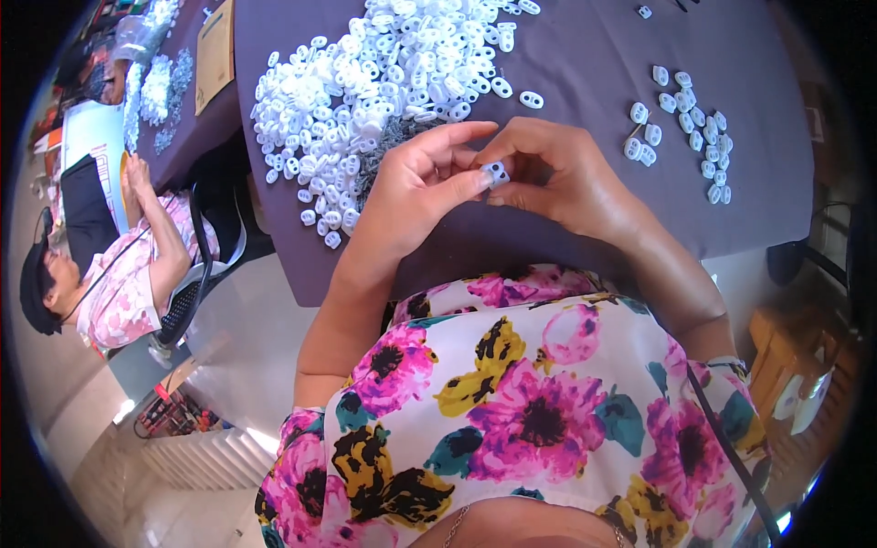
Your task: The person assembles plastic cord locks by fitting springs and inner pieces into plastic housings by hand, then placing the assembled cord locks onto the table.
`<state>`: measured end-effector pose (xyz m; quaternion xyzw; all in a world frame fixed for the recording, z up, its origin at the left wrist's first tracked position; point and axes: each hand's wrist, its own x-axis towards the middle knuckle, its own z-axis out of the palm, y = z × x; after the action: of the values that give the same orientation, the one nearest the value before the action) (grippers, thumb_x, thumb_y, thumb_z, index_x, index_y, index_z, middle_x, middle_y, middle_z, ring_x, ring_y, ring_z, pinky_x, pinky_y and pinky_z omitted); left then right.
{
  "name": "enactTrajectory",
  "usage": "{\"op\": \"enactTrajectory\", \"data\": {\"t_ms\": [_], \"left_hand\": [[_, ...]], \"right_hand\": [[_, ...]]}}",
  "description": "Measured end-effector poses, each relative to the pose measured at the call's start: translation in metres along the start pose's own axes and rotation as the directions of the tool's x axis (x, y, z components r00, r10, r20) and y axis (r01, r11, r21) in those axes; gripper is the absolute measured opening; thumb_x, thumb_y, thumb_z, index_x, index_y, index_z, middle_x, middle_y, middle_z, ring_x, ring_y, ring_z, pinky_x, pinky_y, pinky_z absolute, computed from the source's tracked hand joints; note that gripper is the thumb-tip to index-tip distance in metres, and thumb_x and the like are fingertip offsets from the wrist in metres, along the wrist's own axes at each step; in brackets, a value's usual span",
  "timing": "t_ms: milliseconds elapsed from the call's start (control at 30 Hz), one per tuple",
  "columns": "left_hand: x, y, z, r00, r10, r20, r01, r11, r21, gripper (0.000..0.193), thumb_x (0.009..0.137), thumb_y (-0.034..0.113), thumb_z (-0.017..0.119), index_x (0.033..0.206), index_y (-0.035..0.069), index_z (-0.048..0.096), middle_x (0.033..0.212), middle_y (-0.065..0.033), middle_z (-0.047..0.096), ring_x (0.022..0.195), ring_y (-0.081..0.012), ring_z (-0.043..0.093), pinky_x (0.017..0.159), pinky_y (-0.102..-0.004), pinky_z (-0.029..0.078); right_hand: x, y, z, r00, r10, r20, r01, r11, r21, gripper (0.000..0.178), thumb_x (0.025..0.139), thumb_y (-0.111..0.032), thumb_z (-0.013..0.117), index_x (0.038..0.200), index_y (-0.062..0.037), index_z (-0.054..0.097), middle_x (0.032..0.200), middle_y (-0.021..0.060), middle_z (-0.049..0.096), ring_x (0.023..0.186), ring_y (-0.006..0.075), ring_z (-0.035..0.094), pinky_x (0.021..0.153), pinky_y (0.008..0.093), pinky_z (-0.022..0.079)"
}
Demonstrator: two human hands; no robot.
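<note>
Both hands meet above the near part of the table, around a small white plastic cord-lock piece (496,172) with two dark holes. My left hand (409,187) pinches it between thumb and fingers. The fingers of my right hand (566,169) are curled closed against its right side; what lies inside them is partly hidden. Beyond my left hand spreads a big heap of loose white two-holed pieces (393,68). A mound of small grey metal parts, seemingly springs (391,151), sits between that heap and my left hand, partly covered by it.
Several white pieces (710,151) lie in a loose group on the right of the dark tablecloth (585,64). At the left, another person (151,247) in a pink-patterned top sits at a second table with more small parts (160,91). A wooden stool (790,356) stands at lower right.
</note>
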<state>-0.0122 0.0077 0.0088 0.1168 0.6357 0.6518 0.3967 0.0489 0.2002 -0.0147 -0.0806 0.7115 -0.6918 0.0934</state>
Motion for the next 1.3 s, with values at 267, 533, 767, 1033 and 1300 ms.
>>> {"op": "enactTrajectory", "data": {"t_ms": [267,533,767,1033,1300], "left_hand": [[0.005,-0.012,0.000,0.999,-0.048,0.013,0.049,0.993,-0.109,0.044,0.085,0.005,0.065,0.127,-0.002,0.053,0.092,-0.0048,0.066,0.081,-0.0092,0.062,0.074,-0.0221,0.050],[-0.008,-0.005,-0.002,0.989,-0.099,0.111,0.104,0.994,-0.035,0.045,0.084,0.003,0.066,0.127,-0.003,0.053,0.085,-0.0041,0.066,0.072,-0.0082,0.061,0.068,-0.0211,0.050],[-0.016,-0.009,-0.001,0.998,-0.029,0.056,0.026,0.998,0.049,0.039,0.088,0.004,0.061,0.126,-0.002,0.055,0.081,-0.0027,0.065,0.069,-0.0067,0.059,0.063,-0.0205,0.050],[-0.021,-0.019,-0.025,0.897,0.259,-0.358,-0.136,0.933,0.333,0.025,0.089,0.007,0.062,0.114,0.004,0.065,0.086,-0.0041,0.067,0.067,-0.0070,0.057,0.061,-0.0217,0.047],[-0.017,-0.024,-0.017,0.817,0.573,-0.055,-0.189,0.357,0.915,0.018,0.079,0.006,0.068,0.096,0.003,0.064,0.086,-0.0122,0.060,0.075,-0.0293,0.061,0.066,-0.0348,0.048]], "right_hand": [[-0.002,0.003,0.007,0.999,-0.036,-0.035,0.035,0.999,-0.037,0.022,0.076,0.003,0.074,0.091,-0.0020,0.059,0.084,0.0046,0.059,0.072,0.0106,0.059,0.061,0.0239,0.048],[-0.006,0.006,0.010,0.992,-0.106,0.066,0.110,0.993,-0.047,0.022,0.074,-0.003,0.077,0.081,-0.0021,0.056,0.077,0.0061,0.060,0.069,0.0134,0.061,0.058,0.0276,0.048],[-0.007,0.002,0.014,0.969,-0.239,0.056,0.245,0.941,-0.234,0.020,0.074,-0.004,0.075,0.083,-0.0023,0.057,0.079,0.0091,0.060,0.069,0.0227,0.061,0.059,0.0297,0.048],[-0.041,-0.031,-0.038,0.979,0.113,-0.170,-0.196,0.753,-0.628,0.029,0.075,0.008,0.068,0.101,-0.0031,0.063,0.093,0.0056,0.057,0.070,0.0128,0.056,0.062,0.0250,0.048],[-0.004,-0.033,-0.014,0.988,-0.154,-0.007,0.104,0.699,-0.708,0.026,0.078,0.000,0.066,0.103,-0.0057,0.064,0.099,0.0099,0.059,0.077,0.0266,0.060,0.066,0.0348,0.050]]}}
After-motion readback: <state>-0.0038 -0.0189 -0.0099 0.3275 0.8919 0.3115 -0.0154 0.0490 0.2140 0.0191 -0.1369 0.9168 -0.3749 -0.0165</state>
